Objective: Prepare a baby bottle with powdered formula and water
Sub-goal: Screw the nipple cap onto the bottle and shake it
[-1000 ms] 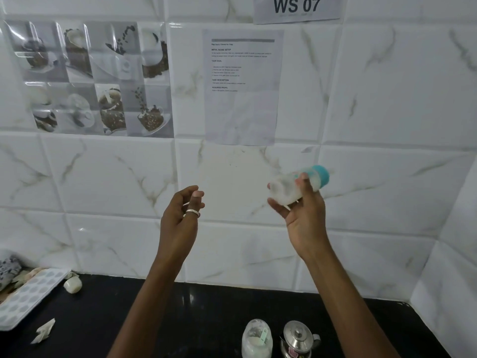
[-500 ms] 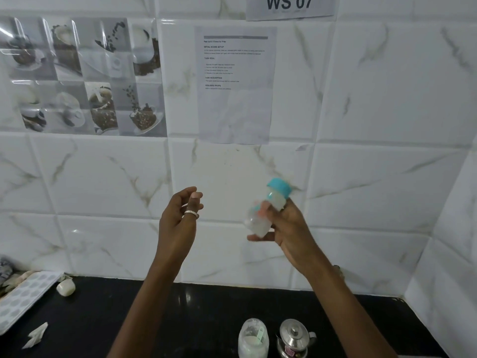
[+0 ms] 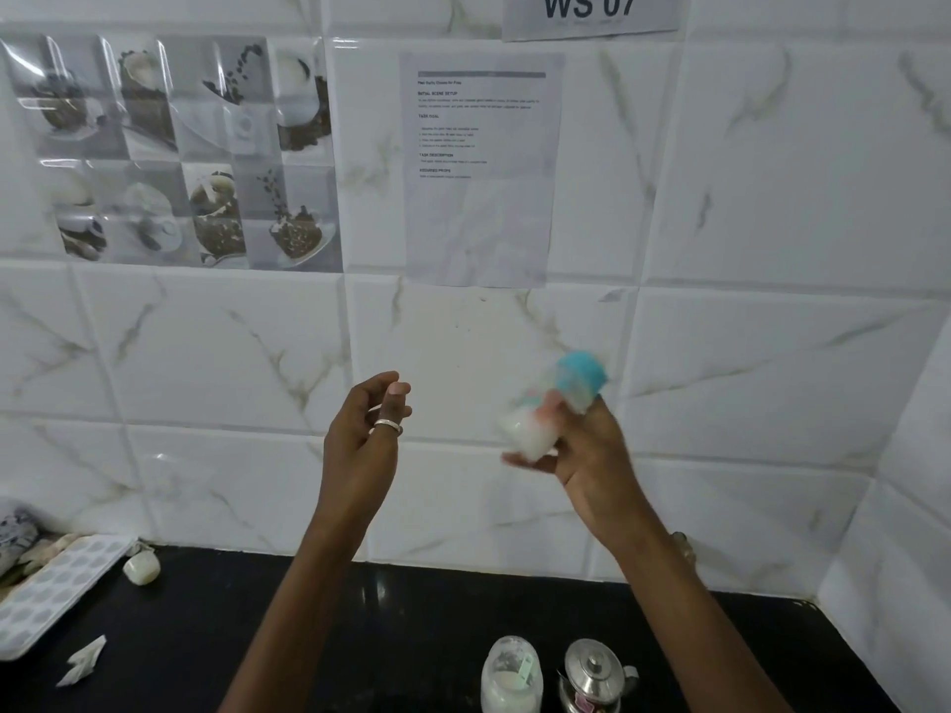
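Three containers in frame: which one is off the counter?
The blue-capped baby bottle, gripped in the right hand. The powder jar and steel kettle both stand on the black counter.

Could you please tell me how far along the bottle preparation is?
Filling looks done: the baby bottle is capped in teal and holds white liquid. In hand: the right hand grips it, blurred as if shaking; the left hand is empty. Left: finish mixing, set it down.
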`<state>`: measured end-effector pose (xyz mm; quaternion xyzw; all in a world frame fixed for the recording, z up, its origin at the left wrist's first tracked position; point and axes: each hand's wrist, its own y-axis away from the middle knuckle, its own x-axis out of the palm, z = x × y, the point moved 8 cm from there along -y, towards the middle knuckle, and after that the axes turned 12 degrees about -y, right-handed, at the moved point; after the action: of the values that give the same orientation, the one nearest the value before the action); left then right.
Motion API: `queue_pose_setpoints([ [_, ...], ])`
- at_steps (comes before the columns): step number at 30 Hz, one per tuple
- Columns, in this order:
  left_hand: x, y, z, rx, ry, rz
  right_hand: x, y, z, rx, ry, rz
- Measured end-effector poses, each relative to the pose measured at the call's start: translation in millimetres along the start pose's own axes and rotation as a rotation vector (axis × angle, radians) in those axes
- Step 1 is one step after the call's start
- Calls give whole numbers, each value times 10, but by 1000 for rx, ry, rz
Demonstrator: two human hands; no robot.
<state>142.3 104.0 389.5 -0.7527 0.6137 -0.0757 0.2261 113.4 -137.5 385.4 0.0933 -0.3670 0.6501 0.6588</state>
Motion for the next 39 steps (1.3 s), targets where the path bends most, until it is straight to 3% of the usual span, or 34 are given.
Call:
queue_pose_setpoints([
  [2,-15,5,8,-8,4,-4,-102,-81,194,-97,-179,-119],
  [4,-34,6,20,-12,4,-6,-120,-89,219,-118,-194,-145],
  [8,2,1,30,-16,14,3,7,31,-83,86,131,61],
  [10,16,8,25,-17,10,8,-38,4,-6,39,19,31],
  [12,10,14,28,-19,8,10,-155,-57,158,-64,-207,-101],
  [14,-14,10,29,-21,8,2,-235,-110,231,-126,-266,-189],
  [16,-18,-5,14,-17,10,-6,-186,-72,100,-62,-139,-163],
  [18,1,-13,-2,-13,13,-2,-79,30,-170,91,95,-31],
  [20,19,-8,-17,-4,2,6,-49,89,-304,152,174,63],
  [25,-61,10,-10,-6,5,-7,-281,-104,198,-126,-249,-206],
  [28,-87,5,-6,-9,8,-14,-208,-88,173,-103,-148,-199],
  [31,-57,14,-11,-6,9,-7,-45,36,-108,84,125,7],
  [33,-47,24,-19,-6,9,-3,-78,28,-39,36,32,6],
  [36,-64,39,-29,-4,5,-5,-246,-72,255,-125,-214,-168],
  [39,-64,36,-36,-8,2,-5,-230,-48,168,-90,-108,-166],
])
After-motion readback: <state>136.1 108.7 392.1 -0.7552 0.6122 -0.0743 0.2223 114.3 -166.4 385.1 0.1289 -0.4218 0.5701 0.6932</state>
